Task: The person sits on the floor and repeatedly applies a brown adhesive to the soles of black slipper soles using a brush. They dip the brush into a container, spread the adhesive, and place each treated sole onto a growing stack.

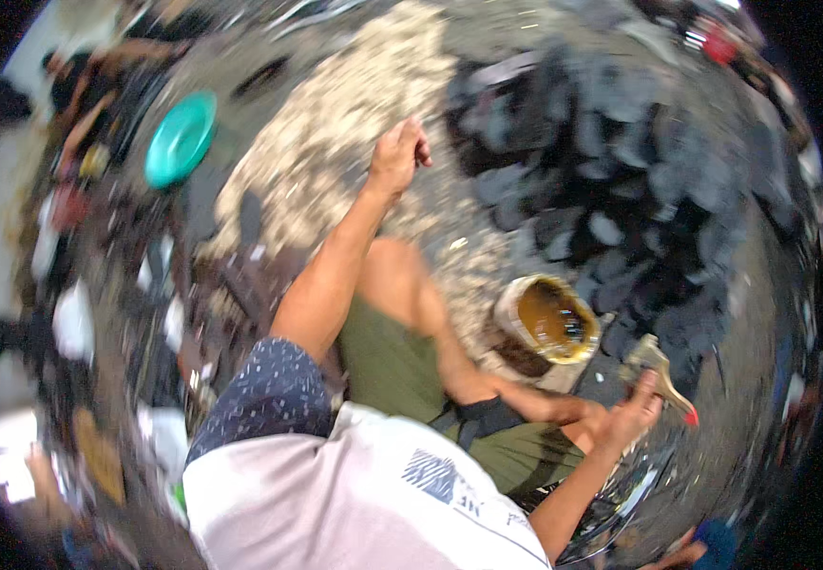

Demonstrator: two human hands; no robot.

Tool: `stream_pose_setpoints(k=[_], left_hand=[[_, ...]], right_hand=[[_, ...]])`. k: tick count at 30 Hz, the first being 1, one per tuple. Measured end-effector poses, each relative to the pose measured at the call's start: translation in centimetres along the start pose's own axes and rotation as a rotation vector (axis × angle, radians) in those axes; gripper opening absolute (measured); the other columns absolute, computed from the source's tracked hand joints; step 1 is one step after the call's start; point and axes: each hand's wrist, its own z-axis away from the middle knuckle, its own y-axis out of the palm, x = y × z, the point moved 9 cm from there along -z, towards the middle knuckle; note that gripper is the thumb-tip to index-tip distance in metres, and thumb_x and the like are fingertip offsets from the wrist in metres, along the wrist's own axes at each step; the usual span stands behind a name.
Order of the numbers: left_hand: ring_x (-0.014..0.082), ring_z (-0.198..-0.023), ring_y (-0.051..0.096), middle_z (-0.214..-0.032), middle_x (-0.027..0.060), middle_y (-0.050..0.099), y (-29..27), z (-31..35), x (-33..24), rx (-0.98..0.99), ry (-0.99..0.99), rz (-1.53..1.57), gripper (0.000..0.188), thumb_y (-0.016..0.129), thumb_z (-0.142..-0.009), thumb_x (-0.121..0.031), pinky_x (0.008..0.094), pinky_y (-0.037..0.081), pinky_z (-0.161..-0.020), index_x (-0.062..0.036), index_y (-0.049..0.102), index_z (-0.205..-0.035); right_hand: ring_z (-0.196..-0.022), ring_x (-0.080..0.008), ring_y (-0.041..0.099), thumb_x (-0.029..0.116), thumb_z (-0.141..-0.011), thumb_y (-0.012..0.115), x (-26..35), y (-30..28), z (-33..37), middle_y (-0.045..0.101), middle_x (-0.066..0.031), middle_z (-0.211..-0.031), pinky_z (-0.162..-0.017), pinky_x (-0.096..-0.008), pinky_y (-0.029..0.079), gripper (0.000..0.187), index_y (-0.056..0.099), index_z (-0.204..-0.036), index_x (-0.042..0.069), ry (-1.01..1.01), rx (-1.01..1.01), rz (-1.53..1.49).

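brush in the right hand, beside a container of amber-brown liquid

the person sits low on the dark ground (739, 380), knees bent, in olive-green shorts (388, 366) and a pale shirt (283, 484) with dark, patterned sleeves. the right hand (635, 410) has its fingers closed on a brush (657, 358), whose broad, pale end points up and away from the person; its handle slants down to the right and finishes in a red tip. the brush is in the air near the right edge of the dark pieces, to the right of the container and apart from it.

the container (509, 306) has a round mouth and a yellowish, smeared rim, and amber-brown liquid (543, 309) shows inside. it is on the ground just beyond the person's legs, by the near edge of the dark pieces (611, 171), which lie crowded together, many of them flat and rounded.

the left hand (398, 157) is stretched forward over the right edge of a pale, rough-looking patch (316, 123). its fingers bend inward; blur makes it impossible to tell whether they are fully closed or hold anything. beyond the left edge of that patch lies a teal basin (181, 140). other people (74, 81) show, blurred, at the far left.
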Motion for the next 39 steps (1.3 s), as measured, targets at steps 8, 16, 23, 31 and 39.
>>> stream_pose_setpoints(k=[8, 16, 23, 31, 39], left_hand=[[0.0399, -0.125, 0.058, -0.135, 0.0239, 0.061, -40.9, 13.6, 2.1, -0.714, -0.403, -1.478, 0.078, 0.074, -0.079, -0.063, 0.0516, 0.044, -0.106, -0.0028, 0.066, -0.127], [0.041, -0.125, 0.058, -0.139, 0.0283, 0.056, -33.3, 11.0, -2.7, -0.502, -0.53, -1.378, 0.06, 0.046, -0.099, -0.013, 0.0492, 0.051, -0.1, -0.0006, 0.033, -0.156], [0.0379, -0.133, 0.049, -0.137, 0.0235, 0.054, -7.1, 14.3, -10.1, 0.108, 0.238, -1.046, 0.05, 0.039, -0.087, -0.003, 0.0456, 0.033, -0.116, 0.002, 0.053, -0.134], [0.0442, -0.144, 0.029, -0.165, 0.0227, 0.025, 2.1, 21.9, -7.3, 0.3, 0.321, -1.31, 0.098, 0.082, -0.076, -0.051, 0.0569, 0.026, -0.116, -0.0086, 0.042, -0.154], [0.016, -0.103, 0.065, -0.116, 0.0089, 0.067, 7.0, 19.9, -3.8, 0.253, -0.416, 0.277, 0.056, 0.068, -0.097, -0.047, 0.0312, 0.054, -0.088, -0.0004, 0.061, -0.128]], right_hand=[[-0.098, -0.0137, 0.062, 0.028, -0.099, 0.07, -0.5, 4.5, -4.2, 0.068, -0.0062, -0.111, -0.088, -0.0311, 0.05, 0.031, 0.065, -0.112, 0.0, -0.059, 0.129, -0.116], [-0.102, -0.0246, 0.068, 0.029, -0.09, 0.075, 0.0, 11.4, 0.4, 0.074, -0.0095, -0.11, -0.09, -0.0377, 0.051, 0.035, 0.072, -0.116, 0.006, -0.204, 0.476, 0.385], [-0.091, -0.0298, 0.064, 0.03, -0.089, 0.076, -1.1, 14.2, 2.9, 0.071, -0.0112, -0.092, -0.085, -0.0438, 0.048, 0.027, 0.074, -0.1, 0.005, -0.614, 0.498, 0.731], [-0.093, -0.0308, 0.068, 0.032, -0.087, 0.078, -0.4, 6.9, -1.4, 0.074, -0.0091, -0.105, -0.084, -0.04, 0.052, 0.026, 0.077, -0.105, 0.013, -0.719, 0.398, 0.811], [-0.095, -0.0099, 0.064, 0.019, -0.099, 0.069, 10.4, 5.6, 2.9, 0.072, -0.0048, -0.107, -0.086, -0.0277, 0.052, 0.025, 0.069, -0.115, 0.0, -0.256, 0.308, -0.442]])
